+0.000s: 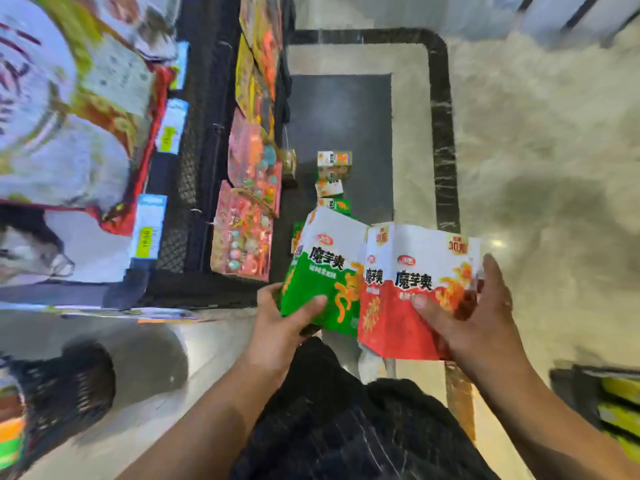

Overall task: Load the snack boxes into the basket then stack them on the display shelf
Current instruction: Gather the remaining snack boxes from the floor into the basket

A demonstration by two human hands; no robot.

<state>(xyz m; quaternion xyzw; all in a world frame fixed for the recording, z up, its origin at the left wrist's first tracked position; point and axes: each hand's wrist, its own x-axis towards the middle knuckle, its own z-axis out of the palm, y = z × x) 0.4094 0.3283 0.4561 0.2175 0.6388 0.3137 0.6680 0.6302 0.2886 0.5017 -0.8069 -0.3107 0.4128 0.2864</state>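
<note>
We are holding 2 snack boxes above the floor: our left grip (pixel 287 317) is curling round the green box (pixel 318 271), thumb across its face, and our right grip (pixel 474 306) is clasping the red box (pixel 408 271), the 2 touching edge to edge. More boxes (pixel 334 174) are lying ahead beside the display shelf (pixel 194 168). We are judging it best to square both together with thumbs pressing flat before lowering them into the basket, which we cannot pick out for certain.

Figure: Shop floor with goods set on it.
The pale marbled floor (pixel 526 133) has a black border (pixel 440 98) around a dark grey panel (pixel 346 112); a short row of small snack boxes (pixel 334 163) lies on that panel.
</note>
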